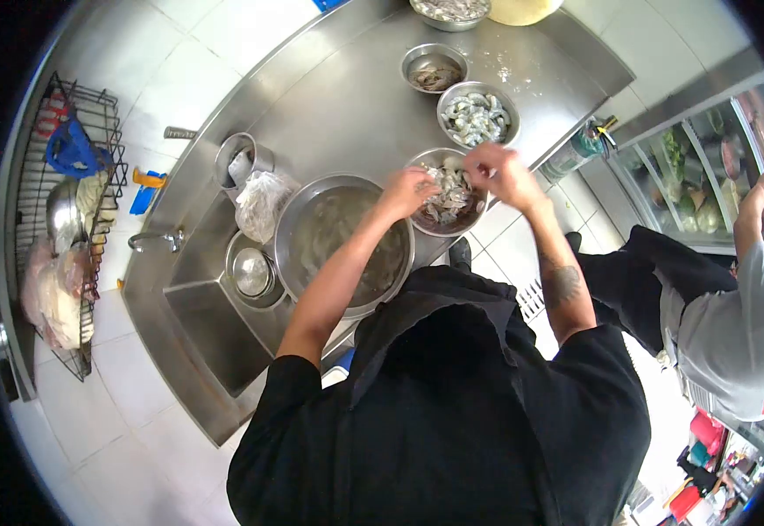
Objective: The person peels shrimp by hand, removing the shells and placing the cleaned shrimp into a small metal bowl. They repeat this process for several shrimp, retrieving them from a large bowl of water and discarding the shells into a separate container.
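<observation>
My left hand [409, 194] reaches over the left rim of a steel bowl [439, 231], its fingers bent together near the contents. That bowl holds what look like shrimp and shell pieces [445, 195]. Above its right side is my right hand [505, 177], slightly blurred, with fingers curled inward; anything pinched in either hand is too small to make out. Just beyond stands a bowl of pale grey peeled shrimp [475, 118]. A smaller bowl [435, 68] behind it has a few dark pieces in liquid. Left of my left forearm sits a large basin of cloudy water [329, 232].
A sink [220, 329] with a faucet [156, 240] lies left, beside a plastic bag [264, 206] and a steel pot [244, 160]. Another shrimp bowl [450, 10] is at the far end. A wire rack [71, 228] hangs left. A co-worker [724, 324] stands right, by a glass-door fridge [697, 167].
</observation>
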A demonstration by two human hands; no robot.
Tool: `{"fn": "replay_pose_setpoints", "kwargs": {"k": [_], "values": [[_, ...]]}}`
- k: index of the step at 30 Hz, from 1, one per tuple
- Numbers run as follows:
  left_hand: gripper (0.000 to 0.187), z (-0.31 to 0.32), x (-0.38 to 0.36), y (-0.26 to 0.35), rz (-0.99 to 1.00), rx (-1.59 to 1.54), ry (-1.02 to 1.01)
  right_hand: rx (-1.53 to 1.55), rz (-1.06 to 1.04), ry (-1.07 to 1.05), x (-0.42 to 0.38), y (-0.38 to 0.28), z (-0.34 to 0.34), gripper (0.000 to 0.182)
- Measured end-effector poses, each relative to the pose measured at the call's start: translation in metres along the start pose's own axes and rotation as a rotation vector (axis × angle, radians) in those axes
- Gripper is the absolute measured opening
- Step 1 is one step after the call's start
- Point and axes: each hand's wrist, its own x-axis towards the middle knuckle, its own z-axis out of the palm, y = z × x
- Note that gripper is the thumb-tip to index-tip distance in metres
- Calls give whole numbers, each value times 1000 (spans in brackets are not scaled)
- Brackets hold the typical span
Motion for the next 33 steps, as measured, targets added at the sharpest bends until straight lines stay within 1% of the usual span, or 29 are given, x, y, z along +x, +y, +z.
{"fn": "replay_pose_setpoints", "kwargs": {"k": [1,2,3,4,5,6,7,8,10,11,12,13,14,15,16,18,20,22,24,25,27,28,29,30,31,32,33], "values": [[26,-2,4,5,71,67,-22,-58,29,77,4,13,-7,23],[27,-12,6,30,57,102,-38,-105,51,148,7,27,-12,25],[25,6,10,15,205,120,142,-124,184,162,11,33,-20,28],[21,9,15,8,203,69,28,-140,307,168,19,40,-25,30],[19,8,9,25,149,-4,97,-276,270,196,16,58,-30,32],[20,-10,3,54,-23,-13,24,-412,235,224,15,68,-25,33],[22,-3,1,45,-29,34,-5,-371,334,200,18,52,-21,32],[21,4,-2,32,107,64,64,-340,439,182,21,36,-22,32],[19,-24,-29,37,248,213,293,-215,382,133,14,33,-2,28],[18,-36,-44,31,144,197,367,-153,331,100,7,40,13,26],[18,-48,-62,22,46,177,435,-121,301,57,2,38,26,28],[19,-63,-81,9,-129,79,397,-75,400,10,2,22,36,28],[21,-82,-102,9,-511,-61,350,-52,308,-23,-3,26,49,27],[27,-98,-122,4,-658,138,309,-49,337,-58,-4,21,62,26],[32,-99,-146,-14,-724,336,268,-34,341,-89,-1,4,68,24],[22,-90,-178,-43,-836,444,197,24,331,-185,3,-12,84,21],[23,-73,-199,-68,-842,445,177,29,239,-252,8,-25,102,21],[25,-76,-199,-68,-828,456,142,80,204,-292,14,-39,119,21],[29,-82,-191,-58,-907,218,163,81,147,-349,17,-46,134,20],[29,-78,-191,-62,-888,220,147,68,134,-380,20,-52,141,20],[30,-67,-190,-68,-823,247,267,14,113,-469,26,-61,152,22],[32,-61,-190,-75,-851,271,252,-41,86,-482,26,-62,161,21],[33,-58,-184,-79,-843,287,231,-72,119,-470,21,-58,176,20],[32,-63,-175,-69,-860,382,106,-176,162,-606,27,-69,173,19],[30,-51,-177,-90,-822,286,163,-227,67,-586,22,-62,185,19],[26,-40,-185,-113,-703,310,247,-217,24,-580,22,-69,177,20],[25,-50,-179,-85,-651,270,182,-266,-35,-613,18,-66,187,20]]}}
